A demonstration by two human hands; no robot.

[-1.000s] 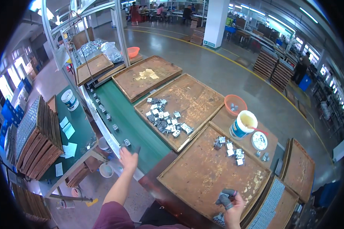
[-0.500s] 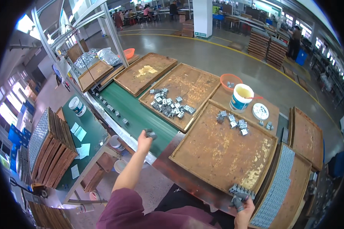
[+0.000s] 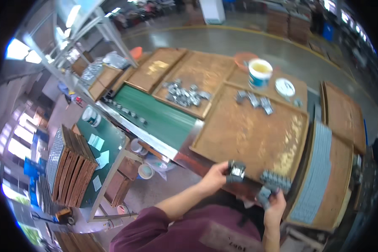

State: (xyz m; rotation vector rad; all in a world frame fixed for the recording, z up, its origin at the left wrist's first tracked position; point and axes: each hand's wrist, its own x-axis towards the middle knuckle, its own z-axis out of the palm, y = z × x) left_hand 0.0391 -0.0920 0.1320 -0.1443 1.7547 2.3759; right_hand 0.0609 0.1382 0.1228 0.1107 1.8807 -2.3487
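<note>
- While the left hand pinches a small dark part above the near edge of the near tray, the right hand hangs just outside that edge, further right, fingers bent.
- Left hand: clamped on the part, shiny face showing. Right hand: can't tell if gripping; grey at the fingertips could be covers or a part, too blurred.
- Row of grey parts: near right corner of the near tray, just beyond the right fingertips. Touching or not, unclear.
- Handling, judged: firm pinch on the sides, slow tilt, no drop; looks hard and slick. Right fingers best kept off the row, as a bump could skew it.
- Edges: near tray has a raised wooden rim, so lift over, don't drag. Dark red strip runs beside its left corner.
- Room: widest across the near tray's middle, between the row and the loose cluster by its far edge.
- Tight right of the near tray: neighbouring tray with packed grey parts.
- Left of the near tray: green belt. Past its far edge: white bucket and lid, well apart from both hands.
</note>
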